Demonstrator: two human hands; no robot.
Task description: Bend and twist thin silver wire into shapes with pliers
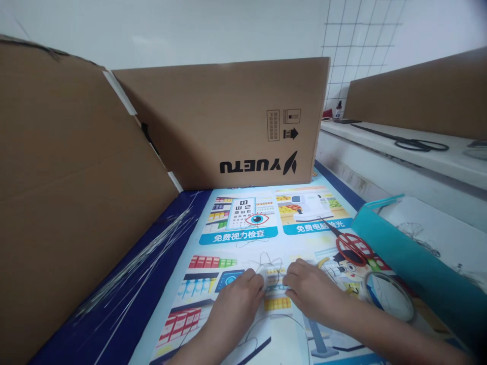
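Observation:
My left hand is closed, fingers pressed together, on a thin bent wire formed into pointed loops. Something small and white shows at its thumb, too blurred to name. Facing it, my right hand pinches the other side of that wire between thumb and fingers. A long curve of thin wire runs below my hands over the printed sheet. Scissors with red handles lie just beyond my right hand, and a round coil or ring sits beside my right forearm.
A bundle of thin straight strands lies on the blue surface at left. Upright cardboard panels stand at the back and left. At right is a teal-sided box with wire pieces. Black-handled scissors rest on a white ledge.

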